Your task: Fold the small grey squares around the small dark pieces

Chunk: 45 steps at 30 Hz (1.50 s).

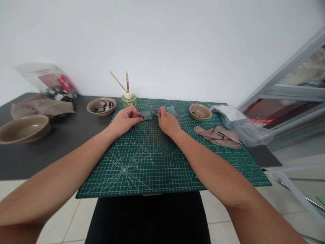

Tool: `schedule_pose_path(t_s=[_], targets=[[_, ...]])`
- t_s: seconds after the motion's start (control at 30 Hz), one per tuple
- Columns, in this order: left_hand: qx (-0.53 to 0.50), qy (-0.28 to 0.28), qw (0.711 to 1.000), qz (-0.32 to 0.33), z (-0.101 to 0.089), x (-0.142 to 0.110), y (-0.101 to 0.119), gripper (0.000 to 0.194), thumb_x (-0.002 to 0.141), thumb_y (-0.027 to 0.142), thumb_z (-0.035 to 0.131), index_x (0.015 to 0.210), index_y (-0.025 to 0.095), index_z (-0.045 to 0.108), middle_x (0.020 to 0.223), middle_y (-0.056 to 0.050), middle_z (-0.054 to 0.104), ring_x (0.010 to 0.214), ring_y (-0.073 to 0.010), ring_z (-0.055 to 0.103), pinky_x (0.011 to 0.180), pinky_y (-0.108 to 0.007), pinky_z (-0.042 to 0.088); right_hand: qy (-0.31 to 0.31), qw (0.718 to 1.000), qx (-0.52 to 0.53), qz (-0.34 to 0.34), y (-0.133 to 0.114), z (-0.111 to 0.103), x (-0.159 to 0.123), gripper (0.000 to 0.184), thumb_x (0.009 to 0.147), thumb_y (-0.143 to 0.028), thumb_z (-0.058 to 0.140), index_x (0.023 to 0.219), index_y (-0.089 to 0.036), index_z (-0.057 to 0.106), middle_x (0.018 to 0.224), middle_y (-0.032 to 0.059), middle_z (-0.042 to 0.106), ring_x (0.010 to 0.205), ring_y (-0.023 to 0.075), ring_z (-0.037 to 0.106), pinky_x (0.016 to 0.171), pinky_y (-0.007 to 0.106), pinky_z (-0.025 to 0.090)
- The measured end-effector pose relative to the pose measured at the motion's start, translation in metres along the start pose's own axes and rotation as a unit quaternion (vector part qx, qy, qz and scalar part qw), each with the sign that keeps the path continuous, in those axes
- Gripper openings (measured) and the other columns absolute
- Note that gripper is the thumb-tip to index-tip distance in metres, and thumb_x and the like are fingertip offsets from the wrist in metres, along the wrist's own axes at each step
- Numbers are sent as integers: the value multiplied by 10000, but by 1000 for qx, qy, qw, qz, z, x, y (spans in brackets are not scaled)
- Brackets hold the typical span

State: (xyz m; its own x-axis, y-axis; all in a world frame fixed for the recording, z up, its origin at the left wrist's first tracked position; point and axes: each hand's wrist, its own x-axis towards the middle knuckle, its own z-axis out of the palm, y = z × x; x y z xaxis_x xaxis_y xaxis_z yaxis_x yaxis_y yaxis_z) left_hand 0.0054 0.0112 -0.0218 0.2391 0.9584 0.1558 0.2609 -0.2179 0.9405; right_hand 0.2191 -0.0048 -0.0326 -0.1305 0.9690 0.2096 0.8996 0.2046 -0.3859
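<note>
The left hand (126,118) pinches a small dark piece (141,117) over a cutting mat (142,162), facing the slim tool (154,109) gripped by the right hand (168,121). A left bowl (100,113) and right bowl (200,118) flank them, apparently for easy reach

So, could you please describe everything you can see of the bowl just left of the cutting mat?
The bowl is round, tan-brown and ceramic-looking, with a smooth rim. It stands upright on the dark tabletop, holding a loose heap of small dark and pale pieces. Neither the left hand nor the right hand touches it. Its right side is close to the green mat.
</note>
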Motion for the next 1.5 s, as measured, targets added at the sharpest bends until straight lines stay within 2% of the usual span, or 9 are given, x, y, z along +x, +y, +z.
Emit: schedule_pose_path(t_s=[0.1,0.2,0.47,0.63,0.77,0.9,1.03,1.27,1.5], targets=[[4,-6,1000,-5,0,0,0,259,656,275,810,747,198,580,598,37,594,540,-128,515,554,-270,387,-3,1000,-4,-10,3,0,0,444,1044,-246,266,1420,-165,487,1126,162,761,994,309,725,863,427,548],[10,-9,1000,-9,1,-1,1,249,654,264,805,746,197,583,597,36,595,538,-128,511,550,-269,381,1,1000,-10,-28,6,0,1,538,1034,-188,240,1531,-177,444,1350,160,691,1193,291,676,1011,431,509],[19,-10,1000,-4,1,-1,2,260,655,279,805,750,200,576,578,41,584,522,-125,498,537,-269,374,15,994,-98,34,8,-1,1,623,1020,-135,249,1636,-189,329,1613,193,450,1469,328,466,1153,491,403],[26,-10,1000,-6,0,-2,4,257,653,285,807,747,198,584,589,39,595,537,-128,509,551,-268,382,-29,992,-116,33,8,0,0,578,1014,-264,372,1584,-202,443,1582,184,495,1456,354,465,1174,530,370],[26,-12,1000,-9,1,-3,6,253,650,284,805,744,199,586,594,40,597,536,-124,502,556,-269,384,1,995,-99,31,7,-4,-1,620,956,-429,493,1538,-217,512,1562,174,520,1414,386,483,1142,563,396],[25,-11,1000,-12,1,-2,4,249,652,281,803,750,202,589,599,37,603,539,-128,510,557,-272,387,31,990,-82,112,18,-6,4,615,959,-406,459,1539,-206,499,1633,187,415,1469,404,414,1181,605,318],[20,-10,1000,-11,0,-1,2,260,643,286,812,746,205,588,577,37,593,530,-133,509,548,-273,375,5,980,-78,184,35,-6,9,558,987,-358,390,1498,-190,539,1614,202,432,1483,407,395,1166,626,318],[30,-12,999,-8,0,-1,4,255,652,294,809,748,202,592,587,40,593,533,-128,498,552,-272,374,24,977,-117,174,40,-14,7,473,998,-332,390,1341,-147,658,1424,236,571,1345,413,482,1059,583,429],[21,-10,1000,-8,-3,1,-1,273,644,307,832,755,206,603,617,23,610,558,-141,525,560,-276,380,74,972,-135,180,39,-13,4,440,961,-372,483,1264,-103,655,1351,264,568,1285,411,498,1018,567,445]])
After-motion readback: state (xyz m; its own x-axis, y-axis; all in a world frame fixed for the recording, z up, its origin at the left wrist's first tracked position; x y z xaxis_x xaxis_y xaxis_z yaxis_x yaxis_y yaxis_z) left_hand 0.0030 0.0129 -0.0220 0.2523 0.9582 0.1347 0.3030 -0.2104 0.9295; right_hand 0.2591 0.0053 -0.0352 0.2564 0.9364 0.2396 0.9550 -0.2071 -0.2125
